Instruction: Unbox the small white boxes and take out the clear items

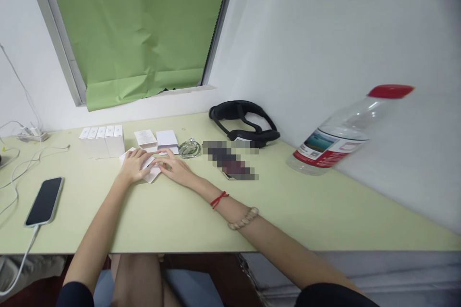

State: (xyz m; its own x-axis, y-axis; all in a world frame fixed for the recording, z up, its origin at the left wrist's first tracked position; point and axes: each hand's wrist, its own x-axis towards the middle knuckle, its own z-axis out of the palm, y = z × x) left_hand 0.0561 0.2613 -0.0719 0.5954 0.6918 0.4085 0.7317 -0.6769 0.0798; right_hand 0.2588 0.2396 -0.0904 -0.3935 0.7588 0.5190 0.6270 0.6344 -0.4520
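Note:
My left hand [135, 165] bends over a small white folded paper piece [153, 174], its fingers curled onto the paper. From the other side my right hand [175, 168] pinches the same piece near its upper edge, thumb and forefinger close together. Parts of the paper are hidden under both hands, so its full shape cannot be made out. Just beyond them stand two stacks of white cards, a printed stack [145, 137] and a plain stack [166, 139]. To the left, several small white boxes [104, 143] stand side by side in a row.
A glass ashtray [189, 148] sits right of the stacks, near a blurred-out item [230, 160] and a black headset [245, 122]. A large red-capped bottle [331, 139] stands at right. On the left lie a phone [45, 201] on its cable and a power strip [33, 136].

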